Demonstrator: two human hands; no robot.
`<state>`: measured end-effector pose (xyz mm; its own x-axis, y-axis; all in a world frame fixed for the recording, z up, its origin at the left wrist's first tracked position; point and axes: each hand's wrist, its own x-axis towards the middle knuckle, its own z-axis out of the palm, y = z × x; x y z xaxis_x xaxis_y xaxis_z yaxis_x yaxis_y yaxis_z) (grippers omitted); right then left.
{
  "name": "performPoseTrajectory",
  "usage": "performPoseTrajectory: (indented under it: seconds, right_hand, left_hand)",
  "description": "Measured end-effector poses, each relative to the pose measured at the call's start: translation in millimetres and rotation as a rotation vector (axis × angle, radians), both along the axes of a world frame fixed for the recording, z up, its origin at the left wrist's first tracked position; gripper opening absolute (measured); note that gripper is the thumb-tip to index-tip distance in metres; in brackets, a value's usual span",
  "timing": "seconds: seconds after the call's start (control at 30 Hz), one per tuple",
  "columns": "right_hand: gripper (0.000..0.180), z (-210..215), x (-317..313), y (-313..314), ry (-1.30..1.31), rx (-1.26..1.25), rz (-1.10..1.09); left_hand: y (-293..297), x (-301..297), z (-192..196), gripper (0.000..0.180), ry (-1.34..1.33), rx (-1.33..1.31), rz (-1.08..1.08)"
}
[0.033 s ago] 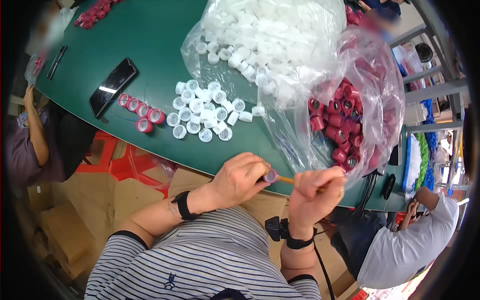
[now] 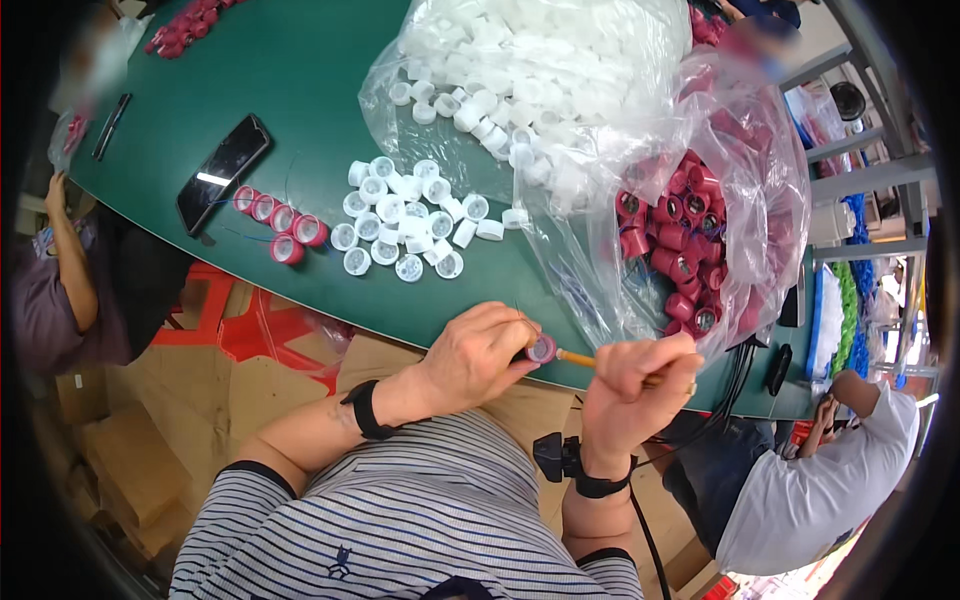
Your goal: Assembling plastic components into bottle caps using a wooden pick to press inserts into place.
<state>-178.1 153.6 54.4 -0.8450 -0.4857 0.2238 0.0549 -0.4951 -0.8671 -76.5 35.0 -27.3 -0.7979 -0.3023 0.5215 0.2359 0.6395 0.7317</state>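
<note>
Over the table's near edge, my left hand point(image 2: 478, 350) pinches a small dark-red cap point(image 2: 542, 348), its open end toward my right. A thin wire sticks up by its fingers. My right hand point(image 2: 640, 385) is closed round a thin yellow stick point(image 2: 577, 358), whose tip points at the cap's mouth; whether it touches the cap I cannot tell. Beyond my left hand lies a cluster of white plastic caps point(image 2: 412, 215), some open side up. Left of them sits a short group of red caps point(image 2: 284, 219) with thin blue wires.
A large clear bag of white caps point(image 2: 540, 70) fills the far middle of the green table point(image 2: 300, 80). Right of it, another clear bag holds red caps point(image 2: 680, 250). A black phone point(image 2: 225, 172) and a pen point(image 2: 112, 127) lie left. People sit on both sides.
My right hand has shifted slightly right with the stick, and more of the stick's tip shows beside the red cap. My left hand stays almost in place.
</note>
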Motion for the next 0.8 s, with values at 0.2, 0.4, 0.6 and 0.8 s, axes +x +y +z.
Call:
performPoseTrajectory:
  seconds: [0.2,0.4,0.6,0.8]
  right_hand:
    - [0.045,-10,6,2,-0.021,0.02,0.017]
    - [0.047,-26,5,-11,0.011,0.076,0.011]
    - [0.049,-38,8,-16,0.034,0.089,-0.016]
    - [0.044,-43,15,-27,0.352,0.254,-0.114]
  left_hand:
    - [0,-3,1,0.036,-0.024,0.013,0.013]
    - [1,-2,-2,0.037,-0.027,-0.008,0.015]
    - [0,-3,2,0.037,0.013,-0.036,0.035]
    - [-1,-3,-5,0.033,0.004,-0.067,0.071]
